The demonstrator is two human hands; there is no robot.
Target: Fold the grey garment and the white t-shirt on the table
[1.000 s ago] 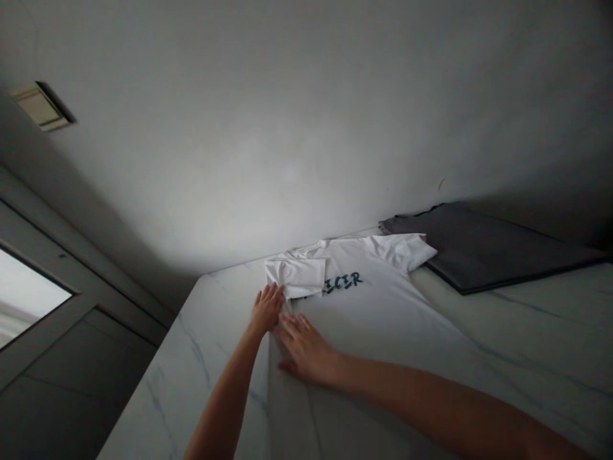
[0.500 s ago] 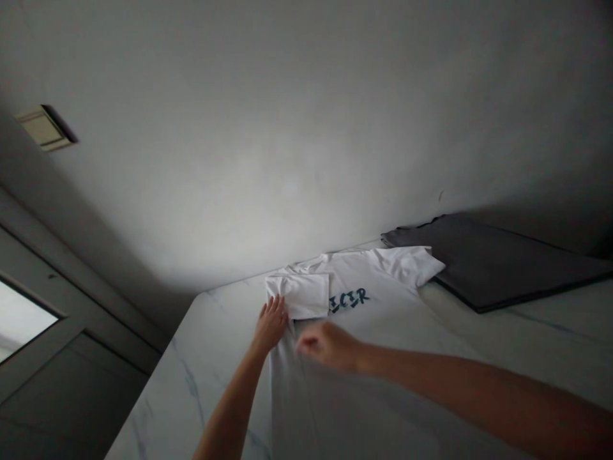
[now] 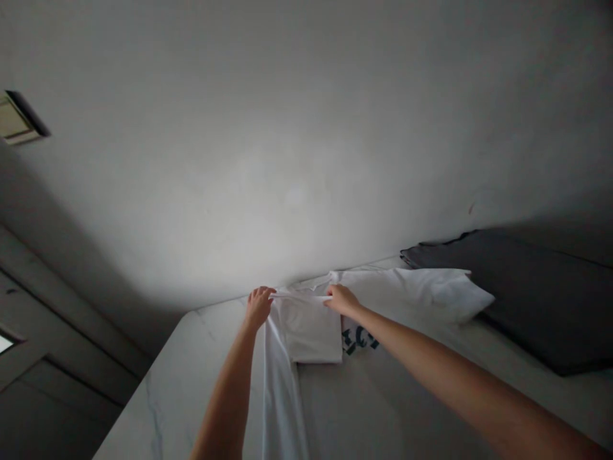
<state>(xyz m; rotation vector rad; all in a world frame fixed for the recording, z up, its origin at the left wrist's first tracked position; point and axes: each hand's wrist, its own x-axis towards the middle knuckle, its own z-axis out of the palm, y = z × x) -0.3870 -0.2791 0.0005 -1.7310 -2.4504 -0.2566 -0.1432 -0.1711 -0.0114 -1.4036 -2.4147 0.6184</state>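
White T-shirt [image 3: 311,332] on marble worktop [image 3: 158,390]. Folded edge [image 3: 301,296] stretched crosswise between left hand [image 3: 259,306] and right hand [image 3: 341,300], fingers [image 3: 262,295] of each pinched shut on it. Shirt's long axis running from fingers toward body.

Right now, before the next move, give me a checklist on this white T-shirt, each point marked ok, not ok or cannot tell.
Left hand grip on the white T-shirt: ok, pinching the top edge.
Right hand grip on that edge: ok, pinching it too.
Folded panel: ok, lying flat and square.
Wide white flap: not ok, puffed up, its tip over the dark grey folded cloth.
Long fall of shirt below the left hand: cannot tell, too dim to judge creases.
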